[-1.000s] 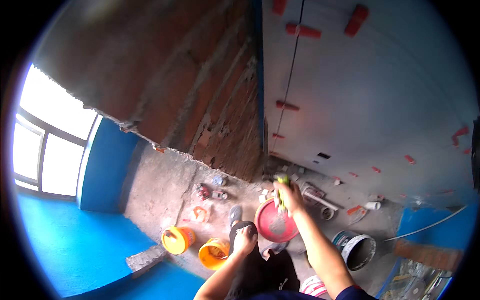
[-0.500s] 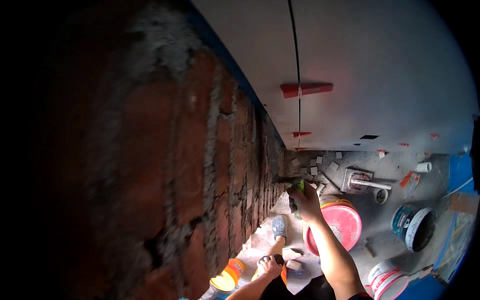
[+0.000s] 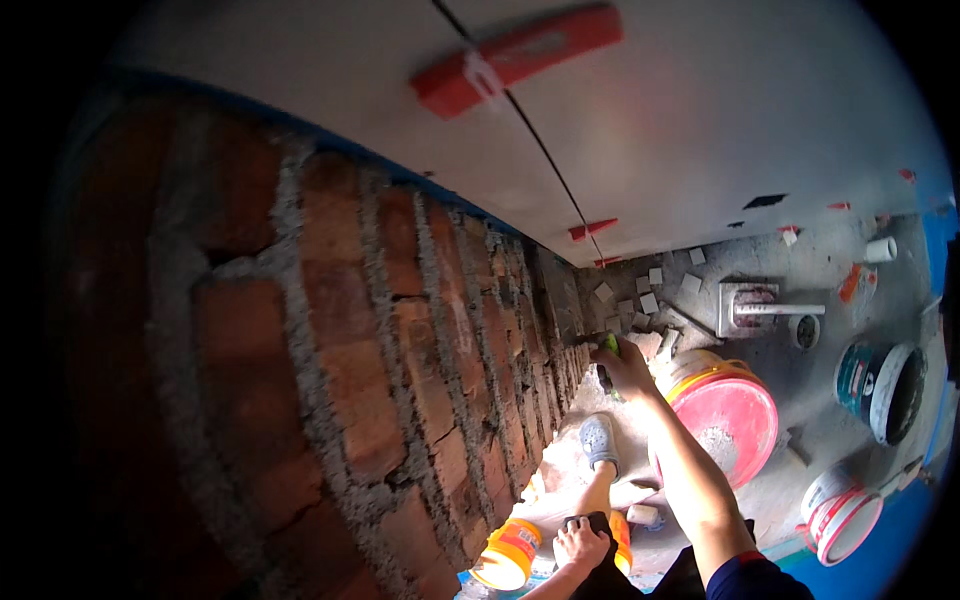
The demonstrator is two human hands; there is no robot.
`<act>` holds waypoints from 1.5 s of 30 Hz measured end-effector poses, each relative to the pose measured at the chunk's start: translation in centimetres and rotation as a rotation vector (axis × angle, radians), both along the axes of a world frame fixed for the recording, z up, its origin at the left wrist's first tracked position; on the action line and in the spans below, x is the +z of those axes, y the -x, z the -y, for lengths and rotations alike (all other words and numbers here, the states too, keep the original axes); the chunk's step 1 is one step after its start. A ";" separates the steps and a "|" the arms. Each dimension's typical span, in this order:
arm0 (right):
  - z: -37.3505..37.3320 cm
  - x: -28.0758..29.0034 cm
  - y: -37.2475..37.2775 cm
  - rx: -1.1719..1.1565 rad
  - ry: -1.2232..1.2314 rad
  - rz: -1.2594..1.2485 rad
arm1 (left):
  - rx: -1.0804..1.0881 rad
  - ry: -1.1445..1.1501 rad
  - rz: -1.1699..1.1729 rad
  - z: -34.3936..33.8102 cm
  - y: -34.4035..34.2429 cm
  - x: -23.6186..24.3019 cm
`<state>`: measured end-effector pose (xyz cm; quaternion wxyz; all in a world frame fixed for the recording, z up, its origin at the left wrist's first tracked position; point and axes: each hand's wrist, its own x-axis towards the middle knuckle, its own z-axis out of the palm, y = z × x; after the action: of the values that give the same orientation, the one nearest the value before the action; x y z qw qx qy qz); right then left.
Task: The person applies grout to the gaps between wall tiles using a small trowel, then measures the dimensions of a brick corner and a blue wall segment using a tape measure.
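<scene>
My right hand [image 3: 624, 372] reaches forward past the pink bucket lid and is closed on a green-and-dark tool [image 3: 608, 352], whose kind I cannot make out. The tool is close to the far, lower end of the rough brick wall [image 3: 350, 400]. My left hand [image 3: 581, 544] rests on my bent knee, on dark cloth, holding nothing, with its fingers spread over it. Beneath my right forearm stands a bucket with a yellow rim and a round pink top [image 3: 735, 425], a grey patch on its surface.
Smooth panels [image 3: 700, 130] with red wedges [image 3: 520, 58] along a seam rise ahead. On the floor lie a white-handled trowel [image 3: 775, 310], small square tiles [image 3: 690, 285] and a white cup [image 3: 880, 250]. A dark green bucket [image 3: 860, 375], a white-and-red bucket [image 3: 845, 525] and an orange bucket [image 3: 508, 553] stand around.
My view has shifted, so more of the brick wall shows and the nearest wedge looks larger. My right hand still grips the tool by the wall; my left hand stays on the knee.
</scene>
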<state>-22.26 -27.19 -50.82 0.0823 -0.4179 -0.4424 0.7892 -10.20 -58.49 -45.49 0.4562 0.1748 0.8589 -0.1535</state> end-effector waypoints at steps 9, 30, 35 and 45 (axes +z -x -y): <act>0.8 -1.4 -1.6 0.108 0.154 0.140 | -0.065 0.061 0.042 -1.2 0.6 0.8; -0.6 3.6 -1.7 0.192 -0.013 -0.068 | -0.170 0.032 0.047 0.1 1.3 0.1; -2.4 4.9 -0.6 0.332 -0.086 0.008 | -0.169 -0.019 0.028 0.4 1.2 0.0; -3.9 8.7 -4.6 0.446 -0.014 -0.030 | -0.158 -0.009 0.024 0.6 1.5 -0.8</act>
<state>-17.65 -23.32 -42.14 -0.0851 -0.2974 -0.5281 0.7909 -11.67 -59.10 -46.28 0.4522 0.2456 0.8376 -0.1831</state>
